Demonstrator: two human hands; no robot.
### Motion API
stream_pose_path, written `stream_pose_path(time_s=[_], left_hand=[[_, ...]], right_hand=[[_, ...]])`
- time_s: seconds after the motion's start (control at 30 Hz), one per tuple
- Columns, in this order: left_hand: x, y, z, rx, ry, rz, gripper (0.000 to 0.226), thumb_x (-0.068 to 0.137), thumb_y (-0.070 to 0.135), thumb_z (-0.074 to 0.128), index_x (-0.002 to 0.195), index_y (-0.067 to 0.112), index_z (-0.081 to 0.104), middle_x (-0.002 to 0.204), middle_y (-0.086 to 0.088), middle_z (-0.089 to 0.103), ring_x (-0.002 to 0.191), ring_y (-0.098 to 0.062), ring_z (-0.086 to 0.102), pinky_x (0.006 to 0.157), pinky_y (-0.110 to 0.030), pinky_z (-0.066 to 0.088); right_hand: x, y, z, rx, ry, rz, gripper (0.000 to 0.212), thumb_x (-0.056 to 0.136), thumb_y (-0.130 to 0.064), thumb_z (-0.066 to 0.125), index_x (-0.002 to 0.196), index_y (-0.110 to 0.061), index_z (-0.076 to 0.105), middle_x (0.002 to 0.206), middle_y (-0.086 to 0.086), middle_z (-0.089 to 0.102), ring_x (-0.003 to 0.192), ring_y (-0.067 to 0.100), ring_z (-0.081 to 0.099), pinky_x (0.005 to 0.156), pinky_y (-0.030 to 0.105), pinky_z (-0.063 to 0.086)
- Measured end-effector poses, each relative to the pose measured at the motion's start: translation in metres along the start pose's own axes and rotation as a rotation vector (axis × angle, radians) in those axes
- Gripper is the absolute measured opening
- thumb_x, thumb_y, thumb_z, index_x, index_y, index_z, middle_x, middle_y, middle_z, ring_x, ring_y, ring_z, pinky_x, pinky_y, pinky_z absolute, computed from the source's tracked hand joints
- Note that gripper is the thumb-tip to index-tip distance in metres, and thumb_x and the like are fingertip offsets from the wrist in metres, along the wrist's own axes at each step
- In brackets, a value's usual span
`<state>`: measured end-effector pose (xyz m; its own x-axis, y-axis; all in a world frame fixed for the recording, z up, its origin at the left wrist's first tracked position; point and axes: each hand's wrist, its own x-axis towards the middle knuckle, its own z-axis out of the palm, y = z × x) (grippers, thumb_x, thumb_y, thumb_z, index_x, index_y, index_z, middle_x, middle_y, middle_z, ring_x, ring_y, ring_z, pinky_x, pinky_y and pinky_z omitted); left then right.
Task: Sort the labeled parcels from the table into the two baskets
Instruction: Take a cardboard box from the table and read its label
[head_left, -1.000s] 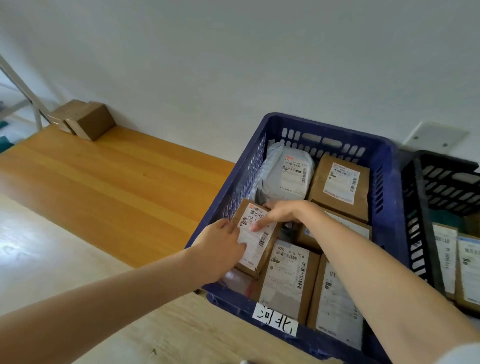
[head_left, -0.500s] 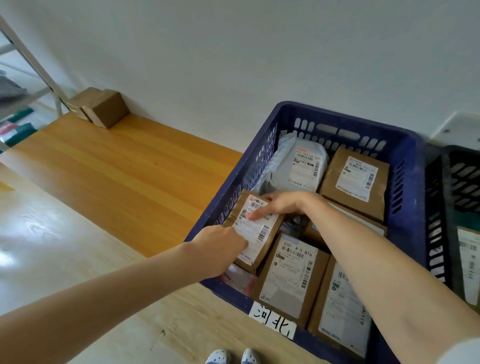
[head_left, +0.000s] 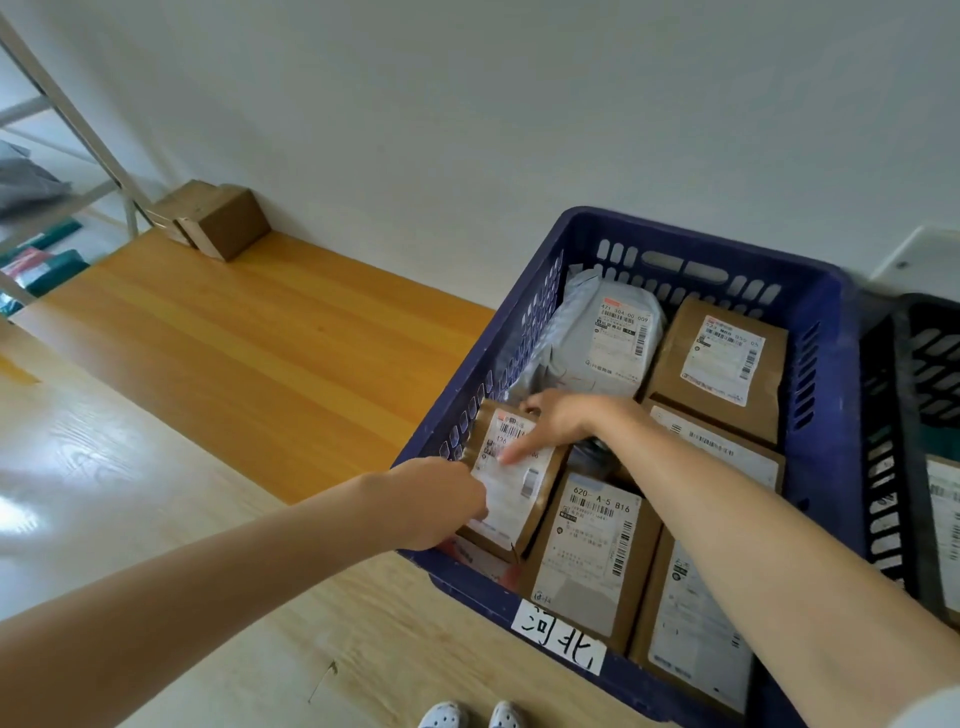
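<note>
Both hands set a brown parcel (head_left: 511, 480) in the blue basket's (head_left: 826, 374) near-left corner: left hand (head_left: 441, 506) pinches its edge, right hand (head_left: 558, 421) presses fingers on its label. 4 boxes and 1 grey bag (head_left: 597, 343) crowd around it.

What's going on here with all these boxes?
A person is sorting labeled parcels into baskets. Both hands are settling one small brown parcel into the blue basket: the left hand at its near edge, the right hand with a finger on its label. The basket already holds several other brown boxes and a grey bag. A black basket stands to the right, also with parcels in it.
</note>
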<state>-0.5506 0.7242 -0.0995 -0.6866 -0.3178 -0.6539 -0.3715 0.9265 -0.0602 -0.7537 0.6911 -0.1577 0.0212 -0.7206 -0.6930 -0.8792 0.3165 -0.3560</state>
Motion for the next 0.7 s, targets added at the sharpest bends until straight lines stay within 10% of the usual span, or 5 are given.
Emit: stream_pose_path(time_s=[0.17,0.43,0.7], left_hand=[[0.007,0.003,-0.006,-0.038,-0.055,-0.001,0.081,0.086,-0.012,0.051,0.149,0.032,0.027,0.157,-0.007,0.025,0.127,-0.031,0.048,0.087,-0.036,0.046],[0.02,0.004,-0.005,-0.068,-0.095,-0.001,0.082,0.09,-0.007,0.047,0.148,0.045,0.019,0.16,-0.016,0.0,0.135,-0.037,0.039,0.099,-0.039,0.041],[0.026,0.007,-0.001,-0.089,-0.168,0.021,0.082,0.091,-0.008,0.042,0.144,0.052,0.025,0.16,-0.016,-0.002,0.136,-0.038,0.035,0.098,-0.041,0.04]], right_hand=[[0.001,0.0,0.03,0.053,-0.102,-0.016,0.102,0.055,-0.081,0.068,0.141,-0.033,0.042,0.135,-0.008,0.049,0.105,0.013,0.051,0.078,0.022,0.036],[-0.014,0.003,0.03,0.092,-0.016,-0.048,0.092,0.072,-0.055,0.076,0.147,-0.028,0.031,0.147,-0.001,0.042,0.124,0.02,0.048,0.103,0.035,0.04],[-0.06,0.022,0.041,-0.302,0.01,-0.245,0.108,0.075,-0.032,0.08,0.15,-0.047,0.005,0.158,-0.016,-0.018,0.146,0.012,-0.006,0.118,0.041,0.012]])
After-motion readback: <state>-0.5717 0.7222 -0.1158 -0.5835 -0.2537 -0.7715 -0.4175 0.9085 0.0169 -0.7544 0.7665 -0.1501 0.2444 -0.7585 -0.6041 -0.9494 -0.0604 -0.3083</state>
